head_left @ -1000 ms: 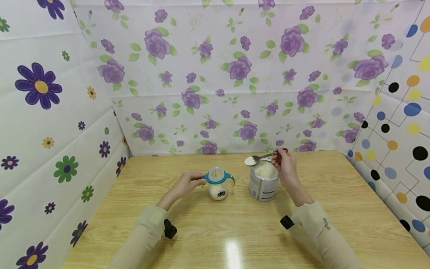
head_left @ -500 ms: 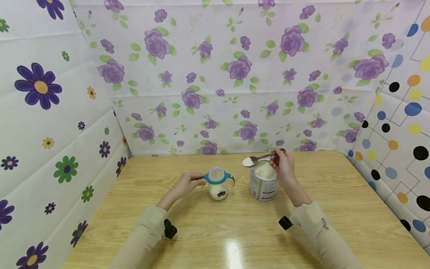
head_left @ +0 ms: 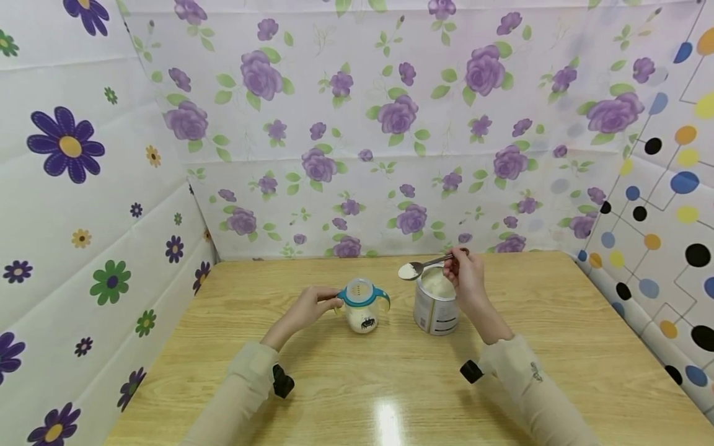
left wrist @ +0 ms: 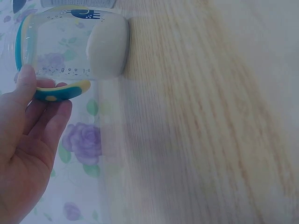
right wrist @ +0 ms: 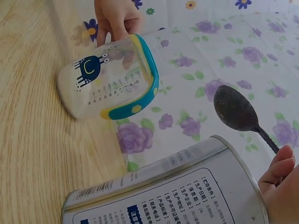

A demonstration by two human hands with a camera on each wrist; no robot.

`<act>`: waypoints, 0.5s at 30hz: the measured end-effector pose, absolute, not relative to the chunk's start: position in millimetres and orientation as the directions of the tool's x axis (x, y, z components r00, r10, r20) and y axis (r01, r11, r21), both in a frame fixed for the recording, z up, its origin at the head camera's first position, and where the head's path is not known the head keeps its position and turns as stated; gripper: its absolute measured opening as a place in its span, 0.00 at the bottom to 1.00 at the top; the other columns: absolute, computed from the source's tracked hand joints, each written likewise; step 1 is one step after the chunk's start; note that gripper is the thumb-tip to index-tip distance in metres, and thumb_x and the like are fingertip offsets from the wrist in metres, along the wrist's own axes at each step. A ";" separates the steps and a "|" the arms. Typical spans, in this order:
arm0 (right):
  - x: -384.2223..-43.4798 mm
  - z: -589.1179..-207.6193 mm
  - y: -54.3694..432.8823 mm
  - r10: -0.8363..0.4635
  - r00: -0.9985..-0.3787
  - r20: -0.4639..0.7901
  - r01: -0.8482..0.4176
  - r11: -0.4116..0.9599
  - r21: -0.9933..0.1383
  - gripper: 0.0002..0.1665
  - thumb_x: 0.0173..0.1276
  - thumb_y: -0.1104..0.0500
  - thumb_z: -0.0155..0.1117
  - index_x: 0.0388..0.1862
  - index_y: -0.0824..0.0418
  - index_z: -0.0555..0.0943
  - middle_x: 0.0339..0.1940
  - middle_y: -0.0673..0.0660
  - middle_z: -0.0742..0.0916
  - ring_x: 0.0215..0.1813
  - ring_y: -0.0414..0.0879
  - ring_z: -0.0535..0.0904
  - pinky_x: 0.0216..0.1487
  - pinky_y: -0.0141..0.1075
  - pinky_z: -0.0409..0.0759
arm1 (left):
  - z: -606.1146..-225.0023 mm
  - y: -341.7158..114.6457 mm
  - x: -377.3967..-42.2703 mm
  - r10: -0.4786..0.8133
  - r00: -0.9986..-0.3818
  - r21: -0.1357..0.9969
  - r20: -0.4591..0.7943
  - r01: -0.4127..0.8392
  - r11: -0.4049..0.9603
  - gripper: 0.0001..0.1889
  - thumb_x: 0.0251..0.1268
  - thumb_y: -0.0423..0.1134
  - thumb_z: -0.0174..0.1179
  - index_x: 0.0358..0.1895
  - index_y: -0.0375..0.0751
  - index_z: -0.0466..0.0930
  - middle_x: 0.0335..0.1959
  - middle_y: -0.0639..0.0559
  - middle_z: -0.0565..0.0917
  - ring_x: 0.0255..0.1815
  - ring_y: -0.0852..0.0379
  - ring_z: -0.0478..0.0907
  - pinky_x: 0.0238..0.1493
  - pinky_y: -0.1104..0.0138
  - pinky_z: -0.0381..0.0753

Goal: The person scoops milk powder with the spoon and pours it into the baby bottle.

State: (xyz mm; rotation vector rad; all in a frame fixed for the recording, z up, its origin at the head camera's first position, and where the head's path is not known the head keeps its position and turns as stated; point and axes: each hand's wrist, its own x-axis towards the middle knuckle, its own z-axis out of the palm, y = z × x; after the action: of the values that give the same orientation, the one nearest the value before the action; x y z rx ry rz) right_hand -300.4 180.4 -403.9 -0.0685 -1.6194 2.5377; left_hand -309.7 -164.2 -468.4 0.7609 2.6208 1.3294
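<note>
A clear baby bottle point(head_left: 361, 317) with a teal collar and two handles stands upright on the table, its top open. White powder lies in its lower part, plain in the left wrist view. My left hand point(head_left: 307, 308) pinches the bottle's left handle point(left wrist: 60, 91) between thumb and fingers. With my right hand point(head_left: 470, 280) I grip a dark metal spoon point(head_left: 411, 271) by its handle. White powder sits in the spoon's bowl, held level above the left rim of an open milk powder can point(head_left: 437, 314). From the right wrist view, only the spoon's underside point(right wrist: 236, 108) shows.
The can and the bottle stand a short way apart on the wooden table point(head_left: 357, 384). Behind them rises a flower-print cloth point(head_left: 357, 136). Patterned cloths also hang at the left and right. A black wrist camera point(head_left: 471, 371) sits below the right sleeve.
My right hand has carried the spoon of powder slightly left, from over the can towards the bottle. The left hand, the bottle and the can have stayed in place.
</note>
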 end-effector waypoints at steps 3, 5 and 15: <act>-301.1 -403.5 178.2 0.130 -0.991 0.032 -0.085 -0.422 -0.903 0.14 0.79 0.59 0.43 0.32 0.62 0.72 0.16 0.47 0.77 0.17 0.36 0.71 0.17 0.21 0.68 | -467.4 -164.3 -308.8 0.479 -0.869 0.780 0.127 0.386 0.493 0.17 0.70 0.41 0.57 0.57 0.42 0.81 0.50 0.44 0.86 0.49 0.51 0.84 0.49 0.63 0.85; -301.5 -403.4 177.0 0.130 -0.991 0.032 -0.085 -0.426 -0.901 0.14 0.79 0.60 0.44 0.32 0.61 0.72 0.16 0.47 0.77 0.16 0.36 0.71 0.17 0.21 0.68 | -467.0 -164.2 -308.4 0.480 -0.868 0.779 0.125 0.385 0.494 0.17 0.70 0.41 0.57 0.57 0.42 0.81 0.50 0.44 0.86 0.49 0.51 0.84 0.50 0.62 0.85; -301.4 -405.4 174.9 0.116 -0.993 0.018 -0.065 -0.412 -0.909 0.15 0.80 0.58 0.44 0.33 0.61 0.73 0.17 0.47 0.77 0.17 0.35 0.71 0.17 0.21 0.69 | -467.9 -164.6 -309.3 0.473 -0.873 0.782 0.121 0.377 0.497 0.17 0.70 0.41 0.57 0.58 0.41 0.81 0.50 0.43 0.86 0.49 0.51 0.84 0.50 0.60 0.85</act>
State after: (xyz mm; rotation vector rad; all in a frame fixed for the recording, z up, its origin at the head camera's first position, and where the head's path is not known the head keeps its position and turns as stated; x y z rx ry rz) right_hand -301.4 174.9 -405.4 -0.0718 -1.6394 2.5518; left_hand -309.3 -164.6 -467.9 0.7476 2.6218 1.3272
